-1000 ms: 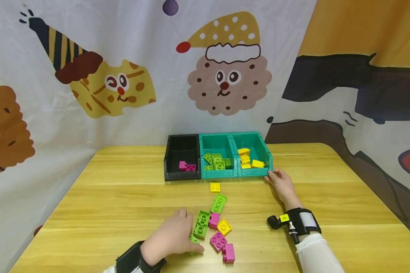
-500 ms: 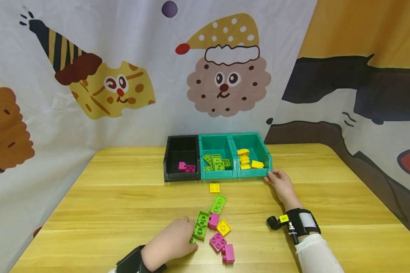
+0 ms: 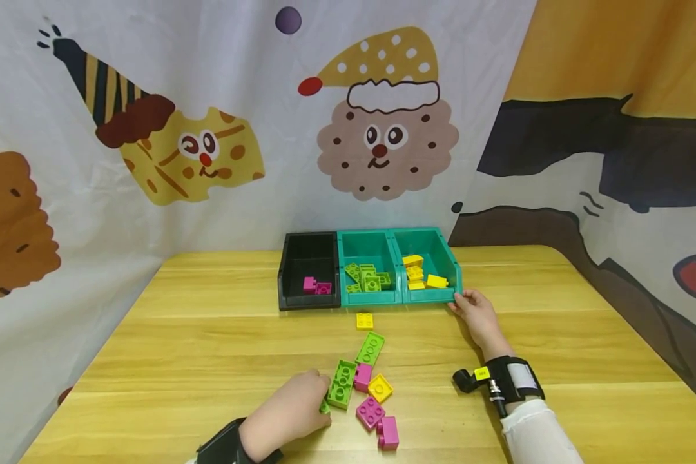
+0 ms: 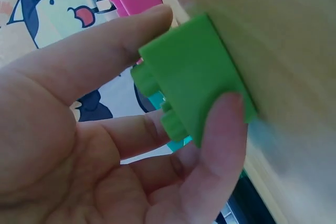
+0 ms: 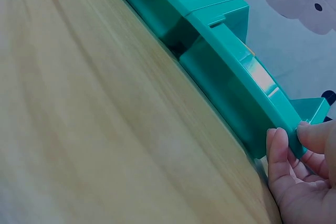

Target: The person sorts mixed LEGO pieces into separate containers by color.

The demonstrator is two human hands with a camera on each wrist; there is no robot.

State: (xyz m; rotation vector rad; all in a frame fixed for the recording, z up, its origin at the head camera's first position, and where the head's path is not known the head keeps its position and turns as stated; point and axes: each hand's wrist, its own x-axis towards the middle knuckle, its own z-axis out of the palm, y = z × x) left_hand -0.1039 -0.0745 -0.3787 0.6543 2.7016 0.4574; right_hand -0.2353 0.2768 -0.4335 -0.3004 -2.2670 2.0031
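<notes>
At the left of the loose bricks, my left hand [image 3: 290, 407] pinches a green toy brick [image 4: 189, 72] between thumb and finger; in the head view only a sliver of that brick shows. Another green brick [image 3: 341, 385] lies just beside the fingertips. Farther back, my right hand [image 3: 480, 322] grips the front right corner of the right teal bin [image 3: 432, 296]. In the right wrist view, the thumb [image 5: 314, 136] sits on the bin's edge with the fingers on its front wall. Several yellow bricks [image 3: 414, 273] lie in this bin.
Pink bricks [image 3: 370, 412], a yellow brick [image 3: 380, 388] and a long green brick [image 3: 370, 348] lie on the wooden table [image 3: 209, 335]. One yellow brick [image 3: 364, 321] is before the bins. The middle teal bin [image 3: 371, 298] holds green bricks; the black bin [image 3: 309, 301] holds pink ones.
The left hand's fingers have drawn in around the green brick, and the hand has moved slightly left, away from the neighbouring green brick. My right hand keeps its place on the bin corner.
</notes>
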